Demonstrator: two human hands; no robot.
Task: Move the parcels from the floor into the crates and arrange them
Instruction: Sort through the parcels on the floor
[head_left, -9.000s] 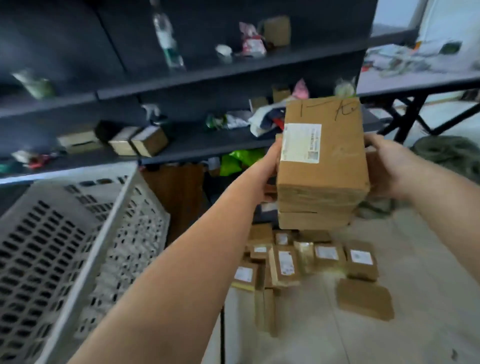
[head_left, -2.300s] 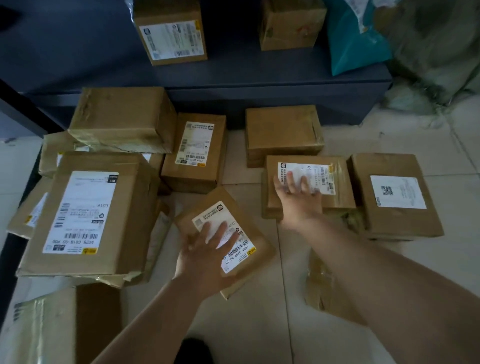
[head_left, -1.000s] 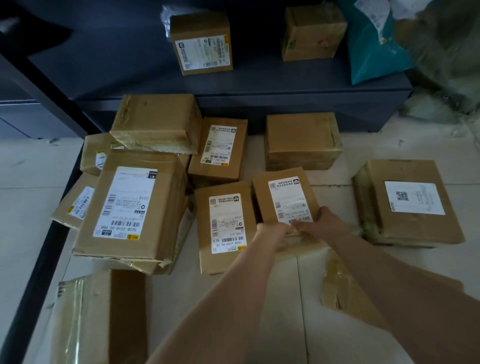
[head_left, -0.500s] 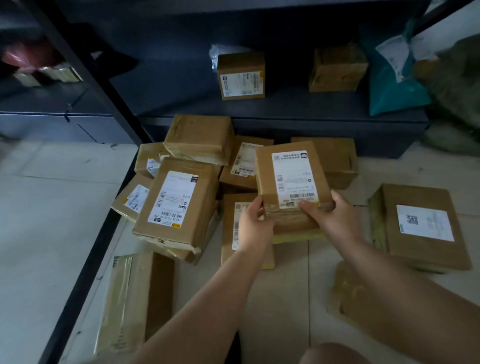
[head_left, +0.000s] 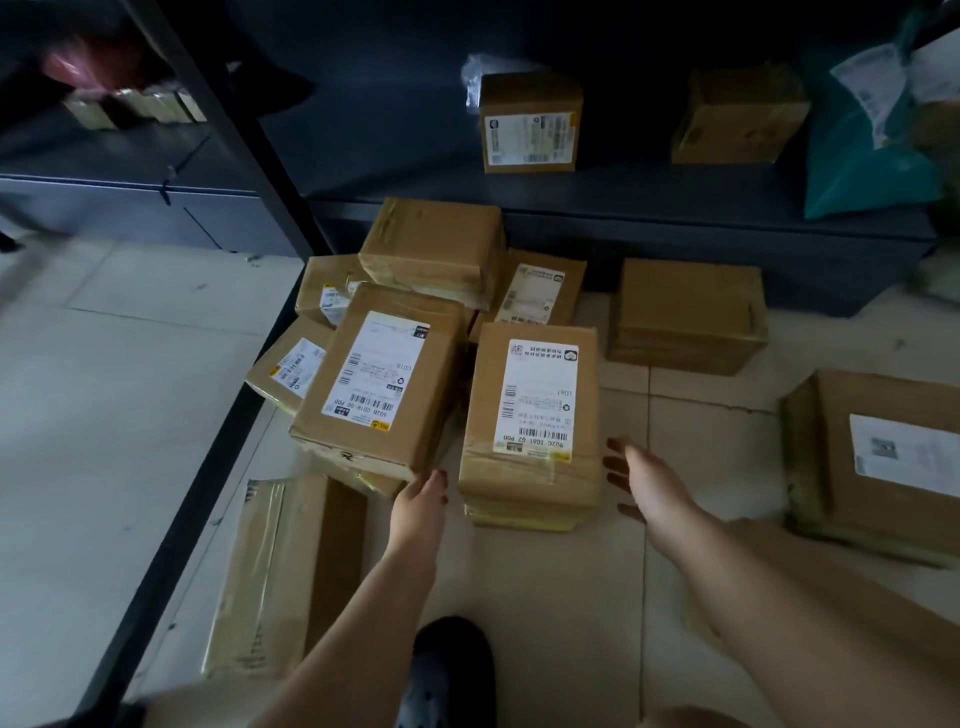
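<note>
Labelled parcel (head_left: 532, 415): stacked on another parcel, on the floor (head_left: 571, 597).
Left hand (head_left: 418, 506): fingers spread, empty, beside it.
Right hand (head_left: 652, 480): fingers spread, empty, beside it.

In front of me a labelled parcel (head_left: 532, 415) lies stacked on another parcel (head_left: 519, 518) on the floor (head_left: 571, 597). My left hand (head_left: 420, 506) is just beside its left edge, my right hand (head_left: 647, 480) just beside its right edge, neither touching it. To its left a larger labelled parcel (head_left: 379, 379) rests tilted on a pile; behind that sits a plain parcel (head_left: 434, 249). A flat parcel (head_left: 283, 577) lies near my left forearm. Right of the stack, well apart, lies another parcel (head_left: 878, 457); behind, a plain box (head_left: 685, 314) sits before the shelf (head_left: 649, 208), which carries two boxes.
</note>
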